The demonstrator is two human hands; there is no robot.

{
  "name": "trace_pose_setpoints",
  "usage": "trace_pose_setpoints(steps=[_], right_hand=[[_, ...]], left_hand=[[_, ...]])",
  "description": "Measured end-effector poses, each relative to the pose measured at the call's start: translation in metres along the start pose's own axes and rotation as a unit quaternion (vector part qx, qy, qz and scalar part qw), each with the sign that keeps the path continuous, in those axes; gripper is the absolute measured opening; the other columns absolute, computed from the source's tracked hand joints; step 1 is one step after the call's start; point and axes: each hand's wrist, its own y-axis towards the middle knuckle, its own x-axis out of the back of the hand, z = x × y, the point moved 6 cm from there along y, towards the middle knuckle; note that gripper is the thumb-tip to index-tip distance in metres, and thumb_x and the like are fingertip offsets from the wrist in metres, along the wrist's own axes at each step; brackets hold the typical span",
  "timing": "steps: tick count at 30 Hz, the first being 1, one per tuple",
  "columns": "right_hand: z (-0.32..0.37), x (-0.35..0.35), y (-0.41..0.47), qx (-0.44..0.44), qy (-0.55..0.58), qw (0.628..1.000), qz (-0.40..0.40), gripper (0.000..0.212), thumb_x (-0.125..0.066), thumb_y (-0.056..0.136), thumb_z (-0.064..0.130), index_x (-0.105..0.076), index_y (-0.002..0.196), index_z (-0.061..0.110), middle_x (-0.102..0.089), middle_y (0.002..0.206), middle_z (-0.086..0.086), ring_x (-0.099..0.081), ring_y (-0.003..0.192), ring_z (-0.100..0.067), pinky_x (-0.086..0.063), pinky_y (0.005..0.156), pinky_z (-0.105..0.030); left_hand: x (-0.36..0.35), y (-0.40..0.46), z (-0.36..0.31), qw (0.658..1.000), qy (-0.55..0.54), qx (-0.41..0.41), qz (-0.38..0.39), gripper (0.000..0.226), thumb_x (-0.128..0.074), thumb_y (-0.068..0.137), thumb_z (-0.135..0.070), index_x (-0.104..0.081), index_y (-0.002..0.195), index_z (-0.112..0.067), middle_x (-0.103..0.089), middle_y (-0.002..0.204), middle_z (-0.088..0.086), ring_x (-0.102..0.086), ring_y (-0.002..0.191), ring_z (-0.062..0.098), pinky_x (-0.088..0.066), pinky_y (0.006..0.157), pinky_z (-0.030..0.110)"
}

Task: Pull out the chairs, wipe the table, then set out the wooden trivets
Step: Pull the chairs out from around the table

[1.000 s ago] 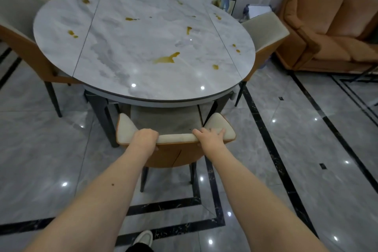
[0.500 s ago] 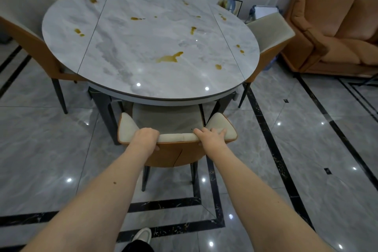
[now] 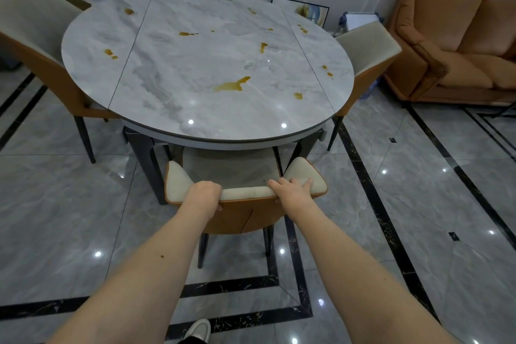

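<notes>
Near chair directly ahead of you, seat tucked under tabletop edge, backrest top rail running left-right across your reach. Your left hand grips rail, fingers curled over top. Your right hand holds rail too, fingers draped forward, thumb under. Both hands equally near. Pull runs straight back toward you. Backrest: cream padded front, orange smooth shell, dark thin legs. Tabletop: glossy grey marble, round, amber spills. Floor polished tile; chair likely slides easily.
</notes>
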Motion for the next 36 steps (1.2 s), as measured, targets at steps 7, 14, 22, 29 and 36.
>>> trace_pose_setpoints(steps=[7,14,22,29,36], right_hand=[[-0.0003,0.0004,-0.0025,0.001,0.005,1.0,-0.012,0.046,-0.054,0.091,0.009,-0.036,0.129,0.027,-0.047,0.126,-0.005,-0.038,0.124,-0.034,-0.008,0.105,-0.072],[0.0008,0.0005,-0.0024,-0.009,-0.004,1.0,-0.004,0.053,-0.058,0.088,0.008,-0.034,0.131,0.028,-0.047,0.126,-0.005,-0.039,0.124,-0.036,-0.007,0.105,-0.072],[0.0024,-0.0001,-0.0024,-0.016,-0.023,1.0,-0.004,0.054,-0.057,0.09,0.01,-0.032,0.134,0.029,-0.049,0.125,-0.005,-0.041,0.122,-0.036,-0.014,0.104,-0.07],[0.005,-0.0005,-0.0026,-0.019,-0.032,0.999,-0.002,0.055,-0.059,0.089,0.009,-0.032,0.133,0.027,-0.049,0.125,-0.007,-0.042,0.12,-0.035,-0.017,0.104,-0.069],[0.0054,-0.0003,-0.0037,-0.014,-0.03,0.999,-0.006,0.058,-0.06,0.088,0.008,-0.032,0.134,0.027,-0.049,0.125,-0.007,-0.042,0.121,-0.035,-0.018,0.104,-0.068]], left_hand=[[-0.0005,0.0001,-0.0001,1.0,0.006,0.003,0.011,0.038,-0.058,0.091,-0.035,-0.053,0.121,-0.013,-0.059,0.12,0.007,-0.056,0.113,0.023,-0.044,0.091,0.032],[-0.0024,-0.001,-0.0017,1.0,0.004,0.02,-0.024,0.03,-0.058,0.091,-0.029,-0.054,0.119,-0.016,-0.061,0.115,0.005,-0.058,0.108,0.022,-0.045,0.088,0.032],[-0.0028,-0.0007,-0.0008,0.999,0.008,0.017,-0.042,0.028,-0.058,0.091,-0.029,-0.054,0.117,-0.018,-0.062,0.112,0.004,-0.059,0.105,0.021,-0.046,0.087,0.031],[-0.0045,0.0008,0.0024,0.999,0.013,0.014,-0.04,0.027,-0.057,0.092,-0.029,-0.055,0.116,-0.018,-0.062,0.114,0.004,-0.058,0.107,0.022,-0.046,0.088,0.032],[-0.0044,0.0005,0.0031,1.0,0.01,0.017,-0.023,0.029,-0.059,0.091,-0.03,-0.054,0.117,-0.018,-0.061,0.114,0.004,-0.058,0.108,0.021,-0.046,0.089,0.032]])
